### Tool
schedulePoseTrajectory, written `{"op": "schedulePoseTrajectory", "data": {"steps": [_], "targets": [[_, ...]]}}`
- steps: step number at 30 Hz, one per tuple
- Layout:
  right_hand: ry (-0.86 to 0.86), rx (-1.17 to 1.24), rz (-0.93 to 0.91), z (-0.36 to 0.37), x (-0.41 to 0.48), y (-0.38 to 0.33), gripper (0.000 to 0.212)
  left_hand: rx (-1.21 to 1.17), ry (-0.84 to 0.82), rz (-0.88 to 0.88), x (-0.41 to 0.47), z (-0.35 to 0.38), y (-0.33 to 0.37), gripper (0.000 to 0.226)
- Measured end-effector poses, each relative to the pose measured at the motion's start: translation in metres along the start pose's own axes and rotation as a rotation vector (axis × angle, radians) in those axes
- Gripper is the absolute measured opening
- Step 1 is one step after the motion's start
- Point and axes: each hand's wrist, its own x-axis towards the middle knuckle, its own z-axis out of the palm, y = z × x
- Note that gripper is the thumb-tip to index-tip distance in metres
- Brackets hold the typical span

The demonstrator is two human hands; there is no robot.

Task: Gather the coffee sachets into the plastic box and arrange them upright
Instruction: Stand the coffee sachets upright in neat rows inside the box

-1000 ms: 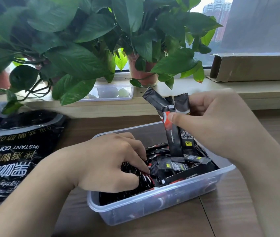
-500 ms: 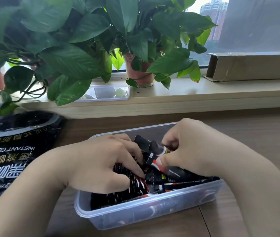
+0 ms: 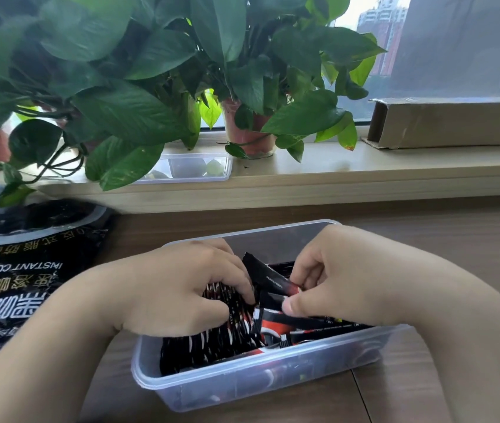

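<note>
Pinching one coffee sachet (image 3: 268,277) in the right hand (image 3: 343,279), mid plastic box (image 3: 242,370), long axis slanting from far left down toward that hand. Clamping the upright row (image 3: 212,340) in the box's left half with curled left hand (image 3: 175,288), just beside the sachet's raised end. Probably needing a tip upright, then a push leftward.

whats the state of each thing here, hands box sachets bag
plastic box, open, partly filled
upright sachets, packed on edge at its left end, gripped by left hand
tilted sachet, pinched by right hand
loose sachets, lying flat
coffee bag, lying flat
cardboard box, on its side, end open
</note>
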Motion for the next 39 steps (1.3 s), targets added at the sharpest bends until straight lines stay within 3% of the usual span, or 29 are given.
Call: {"op": "schedulePoseTrajectory", "data": {"steps": [7, 16, 20, 22, 23, 26, 30, 39], "targets": [[0.128, -0.026, -0.077, -0.003, 0.001, 0.005, 0.007, -0.025, 0.057, -0.012, 0.001, 0.001, 0.001, 0.048], [0.369, 0.527, -0.053, -0.014, 0.002, 0.011, 0.008, -0.082, 0.106, -0.021, -0.001, -0.001, 0.004, 0.048], [0.361, 0.613, -0.059, -0.006, 0.006, 0.007, 0.006, -0.273, 0.317, -0.115, 0.002, 0.002, 0.006, 0.034], [0.364, 0.626, -0.095, -0.001, 0.010, 0.003, 0.005, -0.513, 0.473, -0.132, 0.004, 0.003, 0.011, 0.023], [0.364, 0.636, -0.119, 0.002, 0.012, 0.002, 0.003, -0.667, 0.533, -0.119, 0.006, 0.002, 0.015, 0.025], [0.309, 0.649, -0.171, 0.005, 0.015, -0.002, 0.004, -0.930, 0.654, -0.095, 0.009, -0.001, 0.020, 0.060], [0.266, 0.707, -0.171, 0.006, 0.016, -0.003, 0.007, -0.981, 0.740, -0.036, 0.008, -0.004, 0.022, 0.057], [0.188, 0.607, -0.276, 0.008, 0.011, -0.006, 0.021, -1.138, 0.586, -0.032, 0.003, -0.011, 0.022, 0.069]]}}
